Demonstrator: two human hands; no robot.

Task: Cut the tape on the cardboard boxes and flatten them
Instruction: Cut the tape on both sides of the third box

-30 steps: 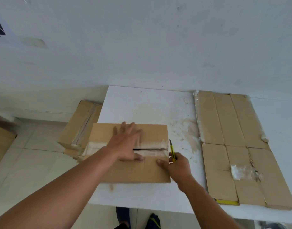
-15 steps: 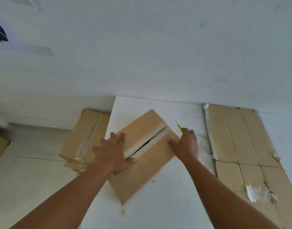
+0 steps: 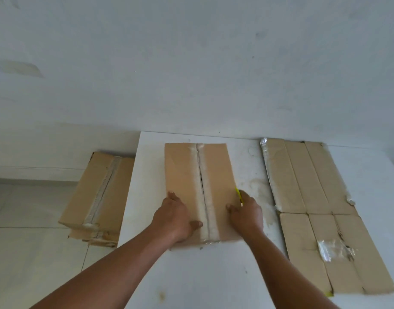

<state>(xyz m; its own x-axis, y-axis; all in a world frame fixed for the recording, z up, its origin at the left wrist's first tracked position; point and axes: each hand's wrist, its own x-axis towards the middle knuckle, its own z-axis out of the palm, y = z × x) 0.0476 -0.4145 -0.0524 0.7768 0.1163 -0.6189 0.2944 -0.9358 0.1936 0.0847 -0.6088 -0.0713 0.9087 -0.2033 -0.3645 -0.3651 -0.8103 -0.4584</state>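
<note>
The cardboard box (image 3: 187,175) lies in the middle of the frame on the white desk (image 3: 213,275), its taped seam (image 3: 208,206) running from the far edge towards the viewer. A dark slit shows along the upper stretch of the seam, so the tape there looks cut. I cannot tell whether the cut reaches the near edge, where tape folds over the side. The box is not yet flattened.

The left hand (image 3: 176,217) rests flat on the top, left of the seam, grip wide and holding nothing. The right hand (image 3: 246,214) sits at the box's right edge, its grip closed round a yellow cutter (image 3: 238,195), thumb on the cardboard.

At the right of the frame one flattened box (image 3: 314,208) lies finished on the desk. At the left, on the floor (image 3: 24,241), a stack of taped boxes (image 3: 100,192) appears untouched, so most of the work seems left.
</note>
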